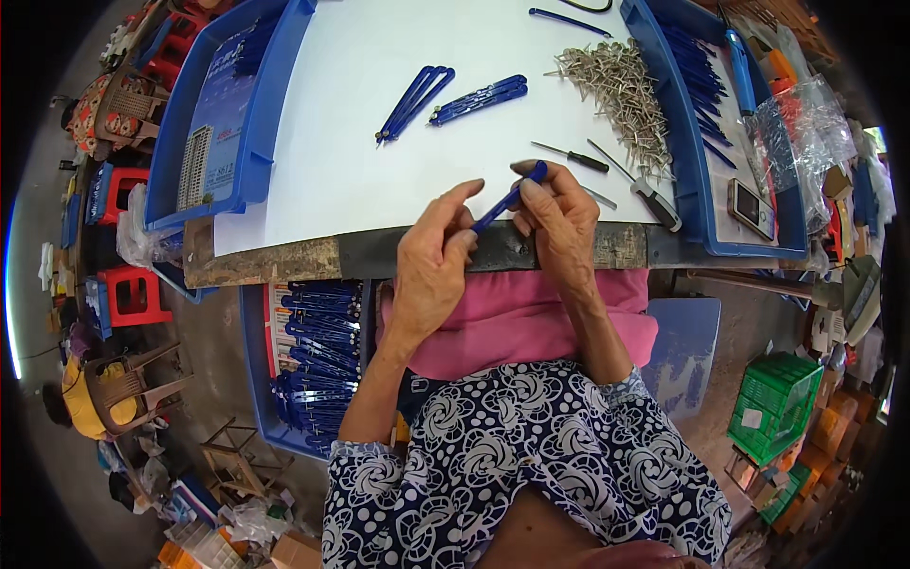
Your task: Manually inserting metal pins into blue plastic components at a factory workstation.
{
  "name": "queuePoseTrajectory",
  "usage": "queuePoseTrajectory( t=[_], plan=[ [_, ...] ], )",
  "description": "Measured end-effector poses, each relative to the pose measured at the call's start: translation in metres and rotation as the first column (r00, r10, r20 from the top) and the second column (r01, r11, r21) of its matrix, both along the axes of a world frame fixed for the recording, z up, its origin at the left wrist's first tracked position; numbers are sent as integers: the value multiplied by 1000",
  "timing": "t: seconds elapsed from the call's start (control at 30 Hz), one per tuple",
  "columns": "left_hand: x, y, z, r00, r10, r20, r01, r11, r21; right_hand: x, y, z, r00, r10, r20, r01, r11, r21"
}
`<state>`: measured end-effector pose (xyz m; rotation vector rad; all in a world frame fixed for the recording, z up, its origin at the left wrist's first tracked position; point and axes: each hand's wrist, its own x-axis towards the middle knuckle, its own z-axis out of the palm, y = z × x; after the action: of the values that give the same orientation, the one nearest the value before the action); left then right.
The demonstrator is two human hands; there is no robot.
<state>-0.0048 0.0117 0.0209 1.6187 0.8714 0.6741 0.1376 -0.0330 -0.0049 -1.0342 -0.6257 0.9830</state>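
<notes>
Over the front edge of the table, a slim blue piece (502, 203), apparently a drawing compass, slants between my two hands. My left hand (428, 270) pinches its lower end between thumb and fingers, the index finger stretched forward. My right hand (564, 223) grips its upper end, thumb against the shaft. Fingers hide both ends in part. Ahead on the white sheet (351, 190) lie two small bunches of similar blue compasses (413, 102) (479, 100) with metal tips. A heap of small metal pins (621, 90) is spread at the right.
A small screwdriver (588, 162) and a larger one (656, 205) lie right of my hands. Blue trays flank the sheet, left (256, 142) and right (697, 204); a phone (751, 210) rests in the right one. Below the table, another tray holds many blue compasses (318, 351). Pink cloth (521, 318) covers my lap.
</notes>
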Motion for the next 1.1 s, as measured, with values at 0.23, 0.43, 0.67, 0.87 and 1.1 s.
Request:
queuePoseTrajectory(
  t=[0.23, 0.43, 0.67, 0.87, 1.1],
  plan=[
    [8, -1, 12, 956, -112, 271, 205, 917, -343, -2, -10, 13, 980, 198, -33, -200, 977, -69],
    [15, 11, 0, 932, -170, 321, 280, 899, -336, 1, -14, 15, 982, 154, 107, -137, 978, -155],
    [17, 17, -24, 868, 35, 496, 275, 797, -537, 10, -28, 9, 904, 42, 426, 52, 977, -206],
    [21, 18, -47, 869, 140, 474, 230, 734, -639, 48, -45, 3, 583, -160, 797, 368, 926, -83],
    [15, 22, -36, 844, 142, 518, 270, 722, -637, 78, -57, 9, 555, -140, 820, 449, 880, -154]
  ],
)
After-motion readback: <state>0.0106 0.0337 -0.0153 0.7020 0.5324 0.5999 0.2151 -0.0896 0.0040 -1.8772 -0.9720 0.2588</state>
